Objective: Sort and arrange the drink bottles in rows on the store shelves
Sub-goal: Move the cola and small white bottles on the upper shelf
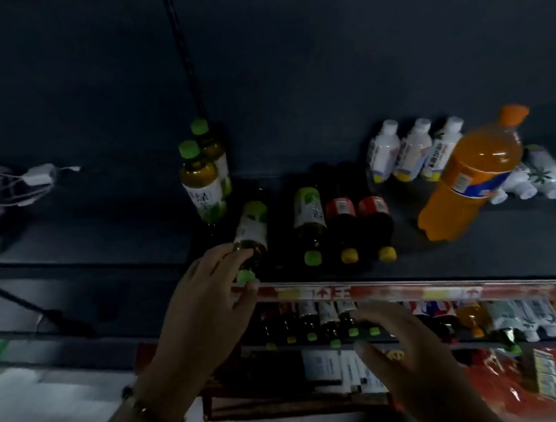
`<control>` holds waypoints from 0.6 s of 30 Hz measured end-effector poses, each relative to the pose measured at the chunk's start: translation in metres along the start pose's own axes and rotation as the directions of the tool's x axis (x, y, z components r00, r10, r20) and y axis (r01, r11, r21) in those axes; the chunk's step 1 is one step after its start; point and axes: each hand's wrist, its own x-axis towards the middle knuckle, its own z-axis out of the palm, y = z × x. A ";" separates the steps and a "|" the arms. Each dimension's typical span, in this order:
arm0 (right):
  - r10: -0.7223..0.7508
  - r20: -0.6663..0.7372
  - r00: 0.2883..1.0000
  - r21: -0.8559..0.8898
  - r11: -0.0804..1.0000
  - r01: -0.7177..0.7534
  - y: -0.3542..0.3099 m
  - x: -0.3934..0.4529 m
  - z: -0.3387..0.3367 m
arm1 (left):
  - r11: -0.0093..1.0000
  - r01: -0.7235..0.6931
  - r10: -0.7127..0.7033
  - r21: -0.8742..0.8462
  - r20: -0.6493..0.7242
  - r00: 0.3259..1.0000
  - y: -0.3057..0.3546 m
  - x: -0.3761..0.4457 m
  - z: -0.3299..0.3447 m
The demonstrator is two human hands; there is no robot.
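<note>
My left hand (207,303) grips the neck of a green-capped tea bottle (251,236) that lies tilted on the dark top shelf (105,237). My right hand (410,350) hovers lower right, fingers spread, holding nothing. Two upright green-capped tea bottles (202,180) stand behind the held one. To its right lie another tea bottle (309,221) and two dark bottles with red labels and yellow caps (359,224). Three white bottles (413,150) stand at the back. A large orange soda bottle (470,175) leans beside them.
White bottles (536,177) lie on their sides at the far right. A red and yellow price strip (376,289) edges the shelf front. Below it, a lower shelf holds rows of bottles (328,320). A red package (533,380) sits at the bottom right. A black cord (184,51) hangs at the back.
</note>
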 end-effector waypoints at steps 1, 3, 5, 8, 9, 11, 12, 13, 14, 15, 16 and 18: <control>-0.015 0.015 1.000 -0.023 1.000 0.015 -0.008 0.011 0.006 | 1.000 -0.015 0.015 -0.017 0.000 1.000 -0.009 0.010 0.005; -0.026 -0.026 0.999 -0.064 0.998 0.024 -0.018 0.034 0.018 | 1.000 0.025 -0.024 -0.006 0.048 0.999 -0.021 0.028 0.014; -0.060 -0.037 0.998 -0.093 0.994 0.056 -0.027 0.055 0.029 | 0.998 0.070 -0.069 -0.001 0.141 0.988 -0.027 0.039 0.029; -0.077 -0.039 0.996 -0.175 0.982 0.069 -0.030 0.090 0.041 | 0.992 0.123 -0.123 0.016 0.221 0.967 -0.038 0.046 0.051; -0.066 -0.036 0.997 -0.205 0.977 0.058 -0.031 0.101 0.046 | 0.991 0.127 -0.131 0.034 0.234 0.963 -0.042 0.048 0.057; -0.061 -0.049 0.997 -0.266 0.963 0.045 -0.030 0.119 0.055 | 0.990 0.125 -0.135 0.058 0.238 0.962 -0.047 0.051 0.066; -0.062 -0.058 0.996 -0.308 0.950 0.041 -0.030 0.127 0.059 | 0.990 0.126 -0.136 0.057 0.235 0.962 -0.049 0.052 0.069; -0.058 -0.076 0.995 -0.349 0.937 0.028 -0.030 0.134 0.063 | 0.990 0.131 -0.138 0.048 0.219 0.966 -0.049 0.053 0.070; -0.056 -0.097 0.994 -0.384 0.923 0.014 -0.028 0.138 0.067 | 0.990 0.134 -0.139 0.041 0.199 0.970 -0.049 0.051 0.071; -0.049 -0.121 0.991 -0.405 0.914 -0.005 -0.027 0.142 0.070 | 0.989 0.139 -0.144 0.040 0.183 0.973 -0.049 0.050 0.071; -0.031 -0.130 0.991 -0.405 0.914 -0.024 -0.024 0.144 0.072 | 0.986 0.159 -0.167 0.059 0.194 0.967 -0.050 0.049 0.071; 0.001 -0.125 0.992 -0.390 0.919 -0.050 -0.020 0.146 0.075 | 0.977 0.183 -0.205 0.105 0.251 0.946 -0.051 0.045 0.070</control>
